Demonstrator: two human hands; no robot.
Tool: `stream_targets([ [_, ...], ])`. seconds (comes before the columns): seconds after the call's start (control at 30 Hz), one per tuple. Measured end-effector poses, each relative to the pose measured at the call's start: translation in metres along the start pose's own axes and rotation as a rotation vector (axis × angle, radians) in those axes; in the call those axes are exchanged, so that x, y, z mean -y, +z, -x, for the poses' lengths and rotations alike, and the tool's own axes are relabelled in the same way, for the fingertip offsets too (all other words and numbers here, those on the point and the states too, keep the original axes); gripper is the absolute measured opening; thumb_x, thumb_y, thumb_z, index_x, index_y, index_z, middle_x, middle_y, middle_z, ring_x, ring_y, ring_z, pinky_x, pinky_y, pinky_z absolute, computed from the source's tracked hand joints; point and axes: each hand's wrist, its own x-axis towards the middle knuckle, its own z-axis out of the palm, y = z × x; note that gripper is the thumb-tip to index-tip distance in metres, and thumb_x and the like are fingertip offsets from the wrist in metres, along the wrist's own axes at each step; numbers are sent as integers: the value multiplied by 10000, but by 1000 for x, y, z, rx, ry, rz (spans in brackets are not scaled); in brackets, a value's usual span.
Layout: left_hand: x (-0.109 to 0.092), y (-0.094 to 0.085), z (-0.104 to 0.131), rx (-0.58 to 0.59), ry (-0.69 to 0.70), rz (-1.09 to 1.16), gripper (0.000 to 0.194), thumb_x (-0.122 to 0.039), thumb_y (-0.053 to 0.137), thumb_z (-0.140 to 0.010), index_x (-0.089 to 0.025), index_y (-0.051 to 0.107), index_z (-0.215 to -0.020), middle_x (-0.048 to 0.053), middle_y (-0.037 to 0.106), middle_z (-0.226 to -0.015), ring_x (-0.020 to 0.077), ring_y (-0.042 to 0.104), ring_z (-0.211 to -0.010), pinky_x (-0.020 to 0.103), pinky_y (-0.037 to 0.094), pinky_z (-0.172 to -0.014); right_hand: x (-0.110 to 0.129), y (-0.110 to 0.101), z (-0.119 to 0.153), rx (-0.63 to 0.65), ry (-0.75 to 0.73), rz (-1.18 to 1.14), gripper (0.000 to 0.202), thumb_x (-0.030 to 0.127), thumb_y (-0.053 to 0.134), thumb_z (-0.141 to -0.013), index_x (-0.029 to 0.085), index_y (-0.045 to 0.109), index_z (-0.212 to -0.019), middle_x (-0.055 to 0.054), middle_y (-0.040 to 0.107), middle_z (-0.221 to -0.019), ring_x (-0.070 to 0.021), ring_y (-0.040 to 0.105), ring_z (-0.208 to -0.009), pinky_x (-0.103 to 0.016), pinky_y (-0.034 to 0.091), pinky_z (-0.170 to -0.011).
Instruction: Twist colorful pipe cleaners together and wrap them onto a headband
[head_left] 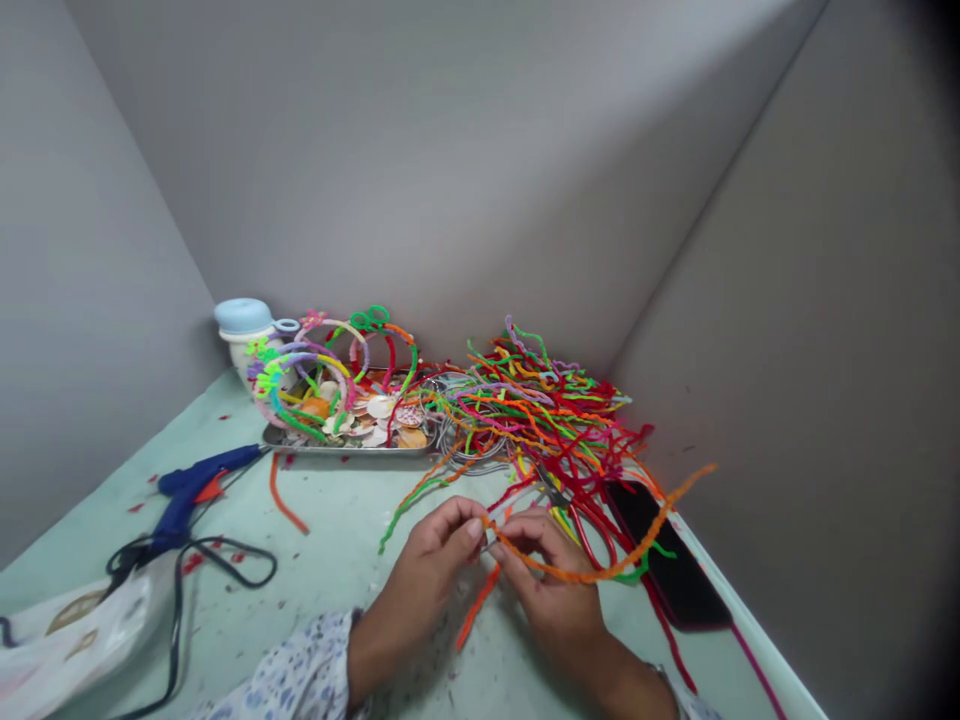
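An orange fuzzy pipe cleaner (637, 556) curves up to the right from between my hands. Its left end is pinched in the fingertips of my left hand (431, 560). My right hand (551, 580) is closed beside it, thumb and index finger together on a thin piece near the pipe cleaner; the fingers partly hide what they grip. Another orange-red strip (478, 607) lies on the table below and between the hands. A large tangle of colourful pipe cleaners (532, 400) is heaped beyond my hands.
A metal tray (360, 451) holds round pieces and decorated hoops (307, 385). Behind it stands a white bottle with a blue lid (244, 318). A blue glue gun (176, 510) and plastic bag (90, 635) lie left. Red-handled scissors (581, 525) and a black phone (679, 570) are right.
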Motion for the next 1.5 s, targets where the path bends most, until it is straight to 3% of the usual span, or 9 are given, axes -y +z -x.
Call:
stream_targets([
  [0.23,-15,2,2,-19,14,-157,165,-321,568,-877,-161,607,-862,-18,519,-735,121,458,-700,215,383,-661,-7,-12,-5,31,-307,172,153,91,591,-847,199,616,-952,-34,673,-835,-140,646,-759,-225,522,-641],
  [0.37,-25,4,2,-14,11,-217,186,-337,579,-861,-160,637,-869,-20,538,-712,119,456,-665,212,381,-629,-8,-21,-11,-46,-514,338,157,86,610,-839,200,639,-943,-33,675,-808,-139,640,-714,-238,514,-622],
  [0.5,-32,5,3,3,28,-252,193,-340,588,-853,-165,665,-876,-17,579,-711,116,467,-643,214,381,-617,-3,-29,-16,-132,-636,456,131,129,645,-829,215,654,-928,-37,660,-822,-168,630,-788,-297,527,-709],
  [0.67,-37,7,6,46,23,-258,166,-313,581,-858,-172,669,-861,-7,642,-767,127,536,-704,217,414,-678,-3,-31,-16,-62,-658,482,205,113,658,-817,211,650,-997,-44,682,-901,-198,618,-909,-362,506,-824],
  [0.97,-36,4,3,60,41,-364,160,-281,555,-871,-169,664,-839,8,664,-794,156,571,-771,241,424,-734,-5,-32,-17,86,-578,428,211,127,627,-842,230,618,-1025,-35,697,-868,-178,635,-824,-338,495,-746],
  [1.33,-36,4,6,85,51,-459,182,-278,528,-887,-159,645,-815,18,634,-784,160,554,-767,248,418,-727,0,-31,-18,90,-568,355,174,116,606,-835,220,634,-971,-30,704,-818,-176,638,-772,-325,494,-694],
  [1.5,-36,2,4,108,93,-523,179,-268,519,-896,-161,647,-831,18,627,-794,161,562,-780,249,415,-731,6,-28,-17,66,-432,274,135,104,617,-827,213,631,-905,-27,689,-794,-164,632,-757,-303,499,-682],
])
